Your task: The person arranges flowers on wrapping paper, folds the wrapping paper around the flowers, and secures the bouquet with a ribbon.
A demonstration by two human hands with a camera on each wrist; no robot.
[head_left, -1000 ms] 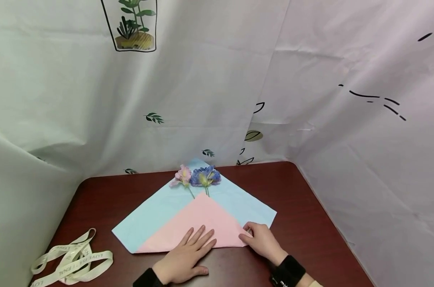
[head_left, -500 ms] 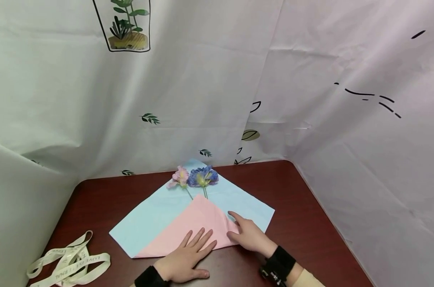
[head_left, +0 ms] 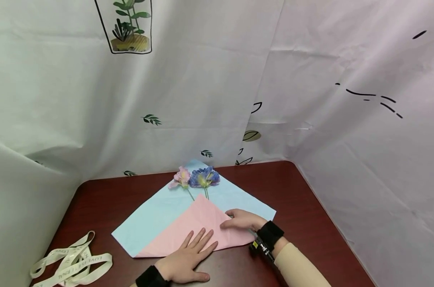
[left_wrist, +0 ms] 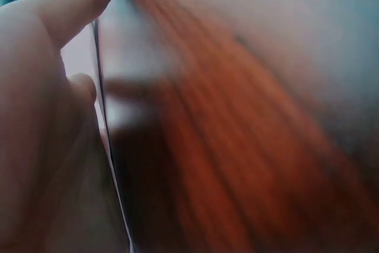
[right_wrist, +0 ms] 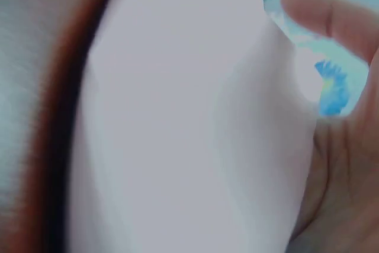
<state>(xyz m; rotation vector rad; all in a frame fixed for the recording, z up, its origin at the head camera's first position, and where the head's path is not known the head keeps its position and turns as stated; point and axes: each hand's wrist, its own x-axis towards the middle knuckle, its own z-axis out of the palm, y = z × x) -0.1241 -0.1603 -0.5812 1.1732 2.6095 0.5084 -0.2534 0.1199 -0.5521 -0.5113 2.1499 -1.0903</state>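
Observation:
A sheet of wrapping paper (head_left: pixel 156 213), light blue with its near part folded up as a pink flap, lies on the table. On it rest a pink flower (head_left: pixel 182 176) and a blue flower (head_left: pixel 204 177), their lower stems hidden under the flap. My left hand (head_left: pixel 188 257) presses flat with spread fingers across the flap's near edge. At the flap's right edge my right hand (head_left: pixel 243 220) holds the paper, thumb on the pink side and the other fingers partly hidden. In the right wrist view the pink flap (right_wrist: pixel 195 117) bulges up beside my palm.
A loose heap of cream printed ribbon (head_left: pixel 73 261) lies at the table's left. The dark red table (head_left: pixel 299 207) meets a white patterned curtain (head_left: pixel 202 87) at the back and sides. A black strap with a small device (head_left: pixel 261 243) is on my right wrist.
My right hand has moved from the flap's right corner up and inward along its edge, its forearm now farther over the table. The left hand stays in place.

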